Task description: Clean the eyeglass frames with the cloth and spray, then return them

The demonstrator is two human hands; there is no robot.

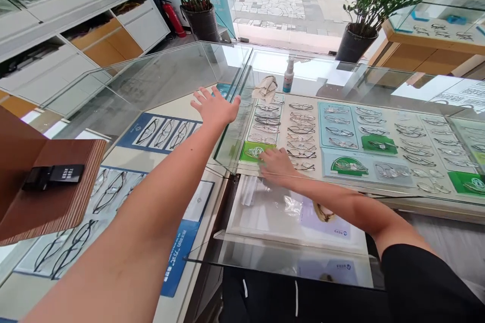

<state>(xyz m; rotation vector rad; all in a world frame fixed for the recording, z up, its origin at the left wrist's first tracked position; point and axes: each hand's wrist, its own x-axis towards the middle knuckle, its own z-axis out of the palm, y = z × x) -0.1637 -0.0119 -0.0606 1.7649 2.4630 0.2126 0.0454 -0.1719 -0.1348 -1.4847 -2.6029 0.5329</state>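
My left hand (217, 107) is stretched out over the glass counter top, fingers spread, with nothing in it. My right hand (278, 165) reaches in under the glass of the right display case, seen through the pane. Its fingers look apart, the tips at a green card (254, 151) and a pair of eyeglasses on it; whether they touch the frame is unclear. Rows of eyeglasses (301, 130) lie folded on the display board beside and beyond this hand. Close to the counter's inner corner are a crumpled beige cloth (265, 89) and a small spray bottle (288, 76).
A glass panel (295, 257) juts out near my body, below my right forearm. A brown stand (53, 181) is at left. Blue cards with eyeglasses (162, 133) lie under the left glass. Potted plants (204, 20) and a fire extinguisher (173, 19) stand beyond.
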